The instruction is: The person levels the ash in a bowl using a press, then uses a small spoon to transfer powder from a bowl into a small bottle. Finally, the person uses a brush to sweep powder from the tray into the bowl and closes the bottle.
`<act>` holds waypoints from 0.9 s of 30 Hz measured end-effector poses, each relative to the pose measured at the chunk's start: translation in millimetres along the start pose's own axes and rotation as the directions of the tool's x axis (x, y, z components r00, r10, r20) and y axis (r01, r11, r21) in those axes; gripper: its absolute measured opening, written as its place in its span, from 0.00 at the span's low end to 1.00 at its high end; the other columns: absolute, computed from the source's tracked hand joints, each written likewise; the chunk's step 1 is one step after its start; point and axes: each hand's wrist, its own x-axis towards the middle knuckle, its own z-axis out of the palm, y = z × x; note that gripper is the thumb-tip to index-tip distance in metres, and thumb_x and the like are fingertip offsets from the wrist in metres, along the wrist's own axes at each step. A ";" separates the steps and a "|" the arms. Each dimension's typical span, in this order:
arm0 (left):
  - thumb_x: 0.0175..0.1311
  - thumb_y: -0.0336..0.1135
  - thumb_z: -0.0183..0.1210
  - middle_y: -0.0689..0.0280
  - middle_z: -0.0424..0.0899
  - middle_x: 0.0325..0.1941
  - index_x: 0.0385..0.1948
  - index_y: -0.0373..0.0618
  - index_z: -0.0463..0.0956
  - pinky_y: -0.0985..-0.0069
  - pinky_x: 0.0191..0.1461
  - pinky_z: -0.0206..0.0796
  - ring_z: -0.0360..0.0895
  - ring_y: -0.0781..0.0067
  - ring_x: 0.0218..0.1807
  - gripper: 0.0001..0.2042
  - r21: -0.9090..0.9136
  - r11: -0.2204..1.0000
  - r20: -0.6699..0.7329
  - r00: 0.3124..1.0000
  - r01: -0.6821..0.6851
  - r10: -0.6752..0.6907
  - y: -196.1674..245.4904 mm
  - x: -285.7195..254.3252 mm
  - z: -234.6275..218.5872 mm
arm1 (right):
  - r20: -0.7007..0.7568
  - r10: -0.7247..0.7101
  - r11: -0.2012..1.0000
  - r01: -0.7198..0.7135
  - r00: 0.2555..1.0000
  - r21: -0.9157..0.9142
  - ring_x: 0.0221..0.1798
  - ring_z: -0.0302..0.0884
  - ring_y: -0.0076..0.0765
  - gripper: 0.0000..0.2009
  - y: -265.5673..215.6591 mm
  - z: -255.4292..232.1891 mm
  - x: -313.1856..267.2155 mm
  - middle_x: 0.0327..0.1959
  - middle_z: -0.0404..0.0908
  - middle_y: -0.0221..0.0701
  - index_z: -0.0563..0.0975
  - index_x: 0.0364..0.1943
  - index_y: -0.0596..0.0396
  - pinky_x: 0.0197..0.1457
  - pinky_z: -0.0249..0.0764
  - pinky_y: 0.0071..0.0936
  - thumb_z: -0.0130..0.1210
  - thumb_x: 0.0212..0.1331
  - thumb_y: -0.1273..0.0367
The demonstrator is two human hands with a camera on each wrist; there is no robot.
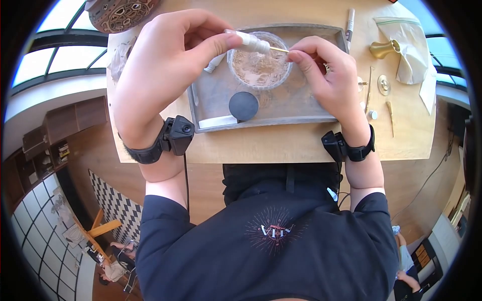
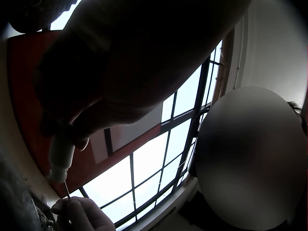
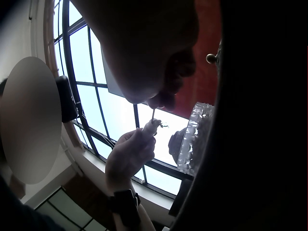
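Over the glass bowl [image 1: 260, 87], my left hand [image 1: 173, 57] holds a small white bottle [image 1: 252, 43] between thumb and fingers, tipped sideways with its mouth to the right. My right hand [image 1: 329, 70] pinches a thin gold-coloured stick [image 1: 279, 49], whose other end meets the bottle's mouth. Pale pinkish-brown powder [image 1: 256, 72] lies in the bowl below. In the left wrist view the bottle [image 2: 61, 154] hangs mouth down, with the stick [image 2: 67, 189] at its opening. The right wrist view shows the bowl's faceted side [image 3: 196, 139] close to both hands.
The bowl stands in a grey tray [image 1: 291, 108] with a black disc [image 1: 243, 106], a white strip [image 1: 217, 122] and a white tube [image 1: 213, 64]. At right lie a brass bell-shaped vessel [image 1: 382, 49], a clear bag [image 1: 410, 67], a brass disc [image 1: 384, 85] and a white-capped marker [image 1: 350, 27].
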 end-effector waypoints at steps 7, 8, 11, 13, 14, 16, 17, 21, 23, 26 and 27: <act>0.72 0.35 0.65 0.69 0.88 0.36 0.47 0.37 0.85 0.84 0.41 0.69 0.79 0.86 0.37 0.11 0.003 1.000 -0.021 1.000 -0.022 0.022 -7.8 -0.9 -4.8 | -0.036 0.062 0.998 -0.062 0.997 -0.012 0.25 0.72 0.30 0.04 -4.3 -0.7 0.5 0.26 0.82 0.31 0.85 0.38 0.56 0.30 0.69 0.26 0.67 0.63 0.72; 0.72 0.35 0.65 0.69 0.88 0.36 0.47 0.37 0.85 0.84 0.41 0.69 0.79 0.86 0.37 0.11 0.001 1.000 -0.011 1.000 -0.021 0.021 -6.9 -0.8 -3.7 | -0.029 0.056 0.998 -0.057 0.998 -0.020 0.25 0.72 0.29 0.04 -5.1 -1.1 0.4 0.26 0.82 0.31 0.85 0.38 0.56 0.30 0.69 0.26 0.67 0.63 0.72; 0.71 0.35 0.66 0.69 0.88 0.36 0.48 0.37 0.85 0.84 0.41 0.69 0.78 0.86 0.37 0.11 0.005 1.000 0.003 1.000 -0.015 0.014 -4.4 -1.0 -1.2 | -0.016 0.020 1.000 -0.020 1.000 -0.023 0.24 0.70 0.28 0.04 -3.4 -1.0 0.0 0.26 0.81 0.30 0.85 0.38 0.55 0.29 0.67 0.25 0.68 0.62 0.72; 0.71 0.35 0.66 0.69 0.88 0.36 0.48 0.37 0.85 0.84 0.40 0.69 0.78 0.86 0.36 0.11 0.021 1.000 -0.006 1.000 -0.011 0.011 -5.0 -1.8 -3.4 | -0.021 -0.032 0.999 0.032 0.999 0.001 0.23 0.69 0.26 0.04 3.9 1.2 -0.2 0.25 0.81 0.29 0.85 0.38 0.55 0.29 0.66 0.23 0.68 0.62 0.71; 0.71 0.35 0.66 0.69 0.88 0.36 0.48 0.37 0.85 0.84 0.40 0.69 0.78 0.86 0.36 0.11 0.012 1.000 -0.010 1.000 -0.012 0.012 -6.5 -1.9 -4.9 | -0.023 -0.015 1.000 0.015 1.000 -0.001 0.23 0.70 0.27 0.04 3.0 1.1 -0.2 0.25 0.81 0.30 0.85 0.38 0.55 0.29 0.67 0.24 0.68 0.62 0.71; 0.71 0.35 0.66 0.69 0.88 0.36 0.47 0.37 0.85 0.84 0.40 0.69 0.78 0.86 0.36 0.11 -0.006 1.000 -0.016 1.000 -0.015 0.014 -9.5 -1.5 -7.6 | -0.028 0.019 1.000 -0.019 0.999 -0.006 0.24 0.71 0.28 0.04 -0.7 0.4 -0.1 0.25 0.81 0.30 0.85 0.37 0.56 0.30 0.68 0.24 0.68 0.63 0.71; 0.71 0.35 0.66 0.69 0.88 0.35 0.47 0.37 0.85 0.84 0.40 0.68 0.78 0.86 0.36 0.11 -0.001 1.000 -0.013 1.000 -0.014 0.014 -8.6 -1.6 -6.7 | -0.023 0.027 0.999 -0.027 0.999 -0.019 0.24 0.71 0.29 0.05 -2.6 -0.5 0.0 0.26 0.81 0.31 0.84 0.37 0.56 0.30 0.68 0.25 0.68 0.63 0.71; 0.71 0.34 0.66 0.69 0.88 0.35 0.47 0.37 0.85 0.84 0.40 0.68 0.78 0.87 0.36 0.11 0.028 0.999 -0.005 1.000 -0.017 0.017 -5.3 -2.0 -2.9 | -0.009 0.013 1.000 -0.013 1.000 0.005 0.25 0.73 0.32 0.05 -1.4 0.6 -0.5 0.25 0.81 0.33 0.83 0.37 0.57 0.31 0.70 0.28 0.66 0.65 0.70; 0.71 0.34 0.66 0.70 0.88 0.35 0.47 0.37 0.85 0.84 0.39 0.68 0.77 0.87 0.36 0.11 0.037 0.999 -0.003 1.000 -0.005 0.005 -5.5 -2.1 -4.1 | 0.007 -0.013 1.000 0.013 1.000 0.014 0.26 0.74 0.34 0.05 3.1 0.8 0.1 0.25 0.80 0.33 0.82 0.36 0.57 0.32 0.71 0.30 0.65 0.65 0.71; 0.71 0.34 0.66 0.70 0.88 0.35 0.47 0.37 0.85 0.85 0.39 0.68 0.77 0.87 0.35 0.11 0.029 0.999 -0.002 1.000 0.017 -0.017 -7.0 -2.8 -8.5 | 0.039 -0.032 0.999 0.033 0.999 -0.026 0.28 0.75 0.36 0.06 5.1 -0.8 0.7 0.26 0.80 0.33 0.80 0.35 0.58 0.34 0.71 0.31 0.65 0.65 0.71; 0.71 0.34 0.66 0.70 0.88 0.35 0.47 0.37 0.85 0.85 0.39 0.68 0.77 0.87 0.35 0.11 0.020 1.000 -0.001 1.000 0.010 -0.010 -8.0 -2.7 -8.3 | 0.042 -0.029 0.999 0.030 0.999 -0.036 0.28 0.75 0.37 0.06 3.4 -1.1 1.5 0.27 0.79 0.33 0.79 0.35 0.58 0.35 0.72 0.32 0.64 0.65 0.71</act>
